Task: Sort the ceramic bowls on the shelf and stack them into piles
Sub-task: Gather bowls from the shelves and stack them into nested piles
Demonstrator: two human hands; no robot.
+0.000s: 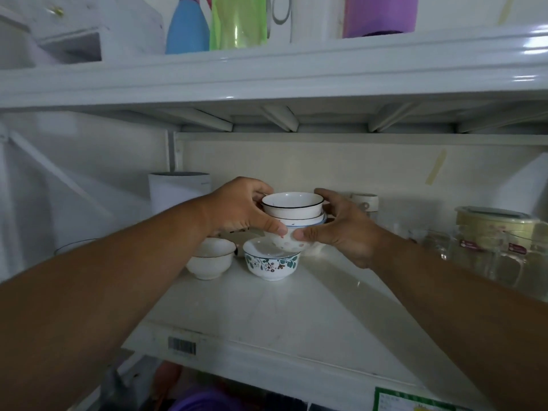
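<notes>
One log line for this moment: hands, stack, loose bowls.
left hand: grips bowl stack | right hand: grips stack | loose: floral bowl, white bowl on shelf

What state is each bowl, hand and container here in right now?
Stack of bowls: nested, held between both hands above the shelf.
Left hand: grips the stack's left side.
Right hand: grips the stack's right side.
Flowered bowl: upright, empty, alone on the shelf.
Plain white bowl: upright, beside the flowered bowl.
Lidded tub: closed, at the right.
</notes>
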